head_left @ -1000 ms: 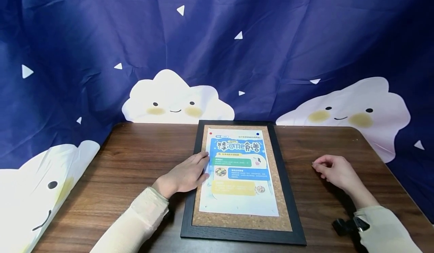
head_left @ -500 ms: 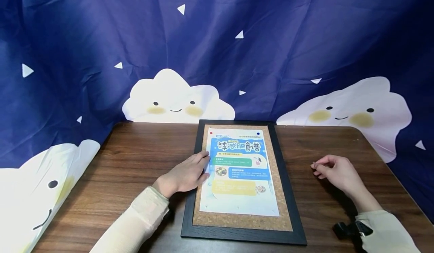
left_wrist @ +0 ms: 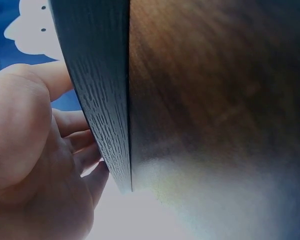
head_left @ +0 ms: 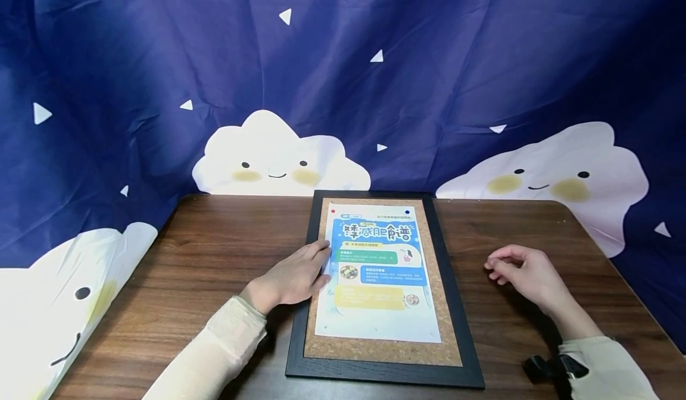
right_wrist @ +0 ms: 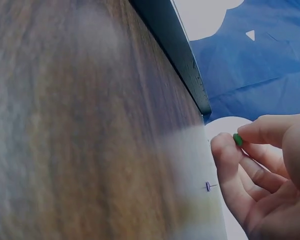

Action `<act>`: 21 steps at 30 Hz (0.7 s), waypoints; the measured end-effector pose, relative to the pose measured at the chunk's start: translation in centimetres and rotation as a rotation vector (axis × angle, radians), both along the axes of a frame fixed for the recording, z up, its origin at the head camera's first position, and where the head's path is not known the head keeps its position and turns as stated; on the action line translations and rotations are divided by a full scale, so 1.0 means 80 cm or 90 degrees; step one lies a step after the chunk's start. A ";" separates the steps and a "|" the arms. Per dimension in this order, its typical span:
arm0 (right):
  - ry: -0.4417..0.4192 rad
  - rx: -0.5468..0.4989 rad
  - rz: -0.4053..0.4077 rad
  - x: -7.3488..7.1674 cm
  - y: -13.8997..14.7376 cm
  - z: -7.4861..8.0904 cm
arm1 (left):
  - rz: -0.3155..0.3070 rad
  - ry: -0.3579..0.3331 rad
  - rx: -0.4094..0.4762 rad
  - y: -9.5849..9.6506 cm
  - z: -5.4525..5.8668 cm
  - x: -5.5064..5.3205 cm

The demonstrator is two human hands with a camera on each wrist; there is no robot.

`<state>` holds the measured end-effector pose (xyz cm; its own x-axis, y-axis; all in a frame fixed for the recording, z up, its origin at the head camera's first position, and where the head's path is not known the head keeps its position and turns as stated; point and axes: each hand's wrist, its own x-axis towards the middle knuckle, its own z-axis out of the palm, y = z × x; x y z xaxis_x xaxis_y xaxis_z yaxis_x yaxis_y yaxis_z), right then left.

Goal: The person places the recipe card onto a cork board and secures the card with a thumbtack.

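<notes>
A printed poster (head_left: 377,322) lies on a cork board (head_left: 383,352) with a black frame (head_left: 386,371). A red pushpin (head_left: 333,211) sits in its top left corner and a blue pushpin (head_left: 407,212) in its top right. My left hand (head_left: 293,275) rests across the frame's left side, fingertips on the poster's edge; in the left wrist view its fingers (left_wrist: 72,122) reach over the frame. Right of the board, my right hand (head_left: 530,275) is raised over the table. Its thumb and index finger pinch a green pushpin (right_wrist: 237,139), seen in the right wrist view.
A purple pushpin (right_wrist: 208,186) lies on the wooden table (head_left: 230,227) near the right hand. Behind the table hangs a dark blue curtain (head_left: 332,61) with white clouds. A black wrist device (head_left: 552,367) sits at the right sleeve.
My right hand has shifted slightly left, toward the board, with its thumb and index finger still together. The left hand, the poster and the board stay in place.
</notes>
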<state>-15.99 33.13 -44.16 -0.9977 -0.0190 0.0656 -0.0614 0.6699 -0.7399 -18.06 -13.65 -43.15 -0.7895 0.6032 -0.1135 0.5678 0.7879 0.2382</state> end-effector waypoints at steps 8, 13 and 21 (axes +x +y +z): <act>0.020 -0.011 0.009 0.003 -0.006 0.000 | -0.005 0.000 -0.001 0.000 -0.002 -0.001; 0.019 -0.023 0.017 0.001 -0.011 0.002 | -0.007 0.001 -0.002 -0.001 -0.002 -0.002; 0.016 -0.056 0.030 0.000 -0.020 0.002 | -0.007 0.001 0.000 -0.001 -0.003 -0.001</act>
